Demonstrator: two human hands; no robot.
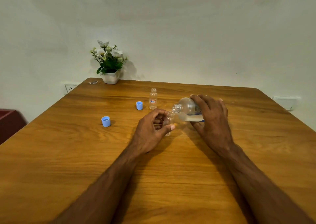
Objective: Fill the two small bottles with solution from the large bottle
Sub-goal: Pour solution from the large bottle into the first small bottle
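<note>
We tip the big bottle over a little bottle.
Our right hand grips the big one; our left hand holds the little one.

The clear large bottle lies tipped nearly flat with its open mouth over the uncapped small bottle mid-tabletop, while the second small bottle, red-labelled and uncapped, stands upright toward the far edge
</note>
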